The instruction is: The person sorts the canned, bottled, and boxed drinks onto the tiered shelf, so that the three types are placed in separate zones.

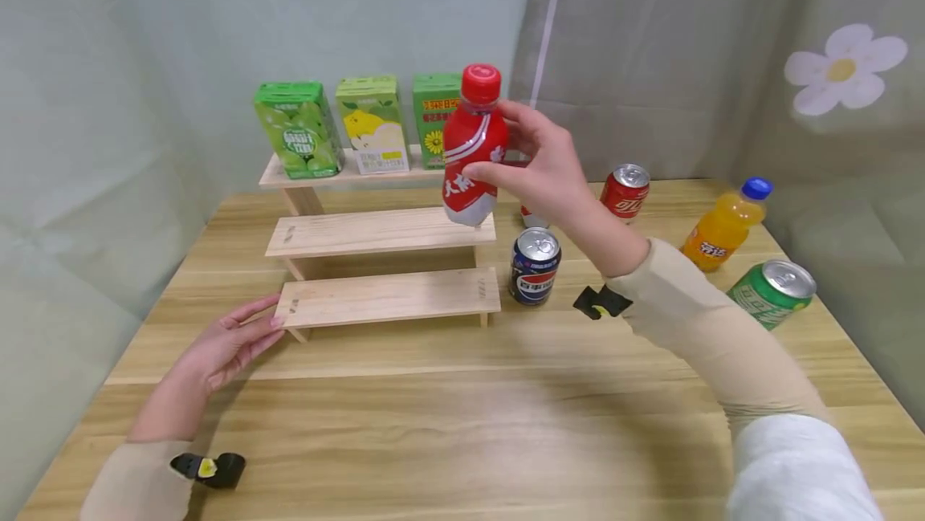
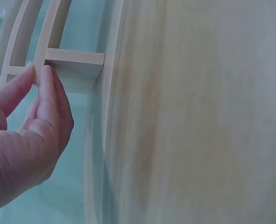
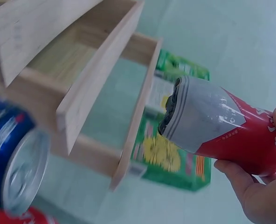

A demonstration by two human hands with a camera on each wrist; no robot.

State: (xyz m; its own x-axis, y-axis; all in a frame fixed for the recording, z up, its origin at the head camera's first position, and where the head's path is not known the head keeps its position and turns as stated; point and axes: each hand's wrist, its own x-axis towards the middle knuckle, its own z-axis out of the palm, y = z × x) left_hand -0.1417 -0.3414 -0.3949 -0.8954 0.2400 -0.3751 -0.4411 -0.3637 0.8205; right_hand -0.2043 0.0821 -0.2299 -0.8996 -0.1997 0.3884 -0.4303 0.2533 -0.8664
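Note:
My right hand (image 1: pixel 545 160) grips a red plastic drink bottle (image 1: pixel 473 140) with a red cap and white base, held upright above the right end of the middle shelf board. Seen from the right wrist, the bottle's base (image 3: pixel 194 114) points towards the wooden three-tier rack (image 3: pixel 93 88). At the left end of the rack's lowest board (image 1: pixel 390 296), my left hand (image 1: pixel 234 340) pinches the corner between thumb and fingers (image 2: pixel 47 95). Three green juice cartons stand on the top tier: a grape one (image 1: pixel 298 132), a yellow-fruit one (image 1: pixel 373 128) and a yellow-flower one (image 1: pixel 432 124), partly behind the bottle.
Right of the rack stands a dark blue soda can (image 1: pixel 535 268), with a red can (image 1: pixel 533 217) mostly hidden behind it. Farther right are another red can (image 1: pixel 625 192), an orange soda bottle (image 1: pixel 723 228) and a green can (image 1: pixel 773 294). Curtains (image 1: pixel 325 7) hang behind the table.

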